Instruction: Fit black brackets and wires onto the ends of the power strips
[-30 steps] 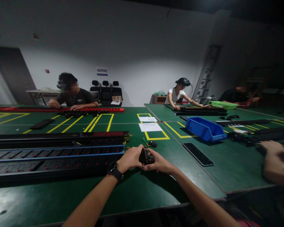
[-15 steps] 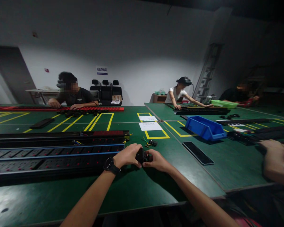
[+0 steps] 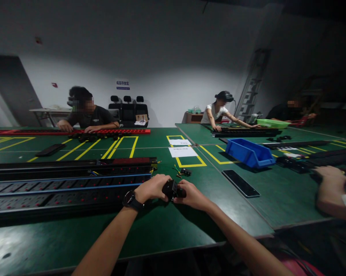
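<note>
Both my hands meet over the green table (image 3: 167,234) just right of a long black power strip (image 3: 66,193). My left hand (image 3: 151,188), with a black watch on its wrist, and my right hand (image 3: 191,194) are each closed on a small black part (image 3: 170,189) held between them, close to the strip's right end. A few small black and yellow bits (image 3: 182,172) lie just beyond my hands.
More black strips (image 3: 72,165) lie behind the near one, a red strip (image 3: 75,132) further back. A blue bin (image 3: 249,152), a dark flat panel (image 3: 240,183) and white papers (image 3: 182,151) lie to the right. Other people sit at the tables; someone's arm (image 3: 331,188) reaches in at the right.
My hands with the black part have dropped slightly toward the table and shifted a little left. The view has tilted a bit.
</note>
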Demonstrator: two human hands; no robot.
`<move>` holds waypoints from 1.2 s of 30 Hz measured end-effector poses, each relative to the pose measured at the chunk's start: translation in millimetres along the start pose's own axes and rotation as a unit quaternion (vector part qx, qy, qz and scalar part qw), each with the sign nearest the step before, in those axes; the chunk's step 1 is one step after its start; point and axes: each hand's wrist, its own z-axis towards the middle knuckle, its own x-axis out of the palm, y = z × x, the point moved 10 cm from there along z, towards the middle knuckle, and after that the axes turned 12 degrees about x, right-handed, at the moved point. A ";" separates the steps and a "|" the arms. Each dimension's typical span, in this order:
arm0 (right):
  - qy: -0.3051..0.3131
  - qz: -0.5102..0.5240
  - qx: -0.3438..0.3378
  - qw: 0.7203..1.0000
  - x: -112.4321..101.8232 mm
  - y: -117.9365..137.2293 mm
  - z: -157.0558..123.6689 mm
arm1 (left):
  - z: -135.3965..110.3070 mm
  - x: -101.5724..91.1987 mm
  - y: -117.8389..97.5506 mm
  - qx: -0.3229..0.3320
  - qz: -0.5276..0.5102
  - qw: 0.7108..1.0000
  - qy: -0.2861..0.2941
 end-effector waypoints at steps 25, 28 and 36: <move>-0.068 -0.073 0.068 0.993 -12.4 -31.1 -0.4 | 4.7 4.0 -3.1 0.007 0.004 1.000 0.011; -0.063 -0.038 0.067 0.995 -11.8 -32.4 -0.4 | 5.2 3.1 -6.1 0.018 -0.004 1.000 0.001; -0.035 0.014 0.046 0.998 -11.6 -20.9 -1.1 | 4.4 0.7 -11.6 0.028 -0.013 1.000 -0.007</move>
